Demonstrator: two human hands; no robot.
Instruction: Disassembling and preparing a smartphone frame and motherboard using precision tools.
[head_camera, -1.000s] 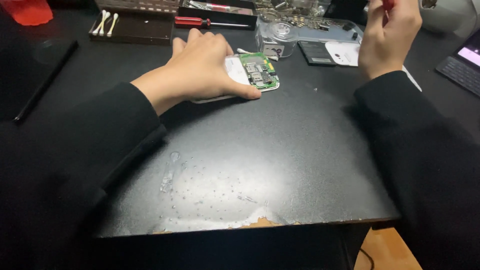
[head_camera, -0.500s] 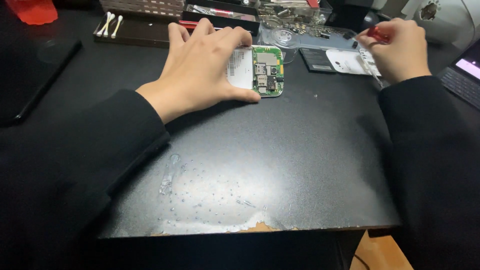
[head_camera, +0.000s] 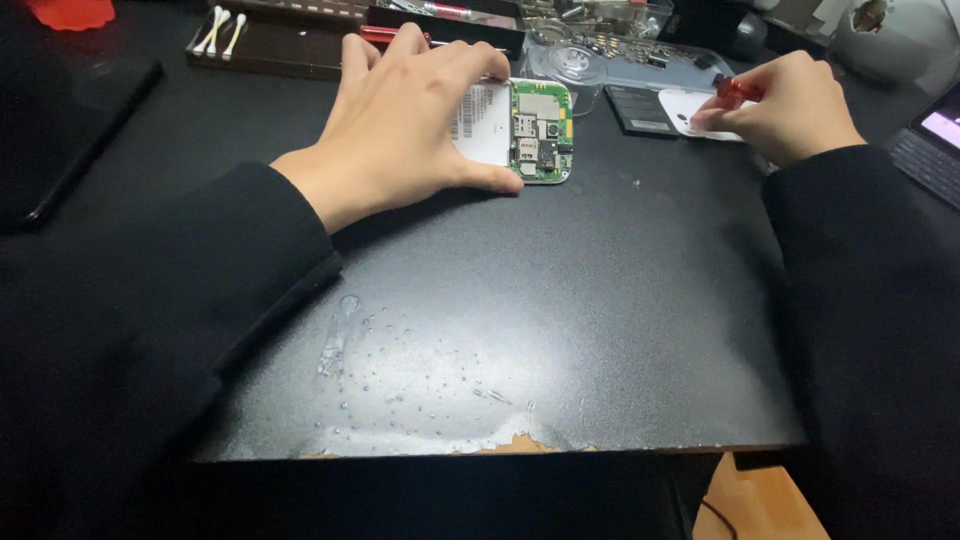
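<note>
L hand (head_camera: 415, 125) spread flat, pinning opened phone (head_camera: 520, 130) at desk (head_camera: 560, 320) far edge. R hand (head_camera: 790, 105) pinches red screwdriver (head_camera: 738, 88) w/ closed fingers. Keep phone steady, tip square on screw.

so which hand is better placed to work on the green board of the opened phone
Right, probably. The right hand already grips a red-handled tool, while the left hand lies flat on the opened phone, steadying it.
</note>
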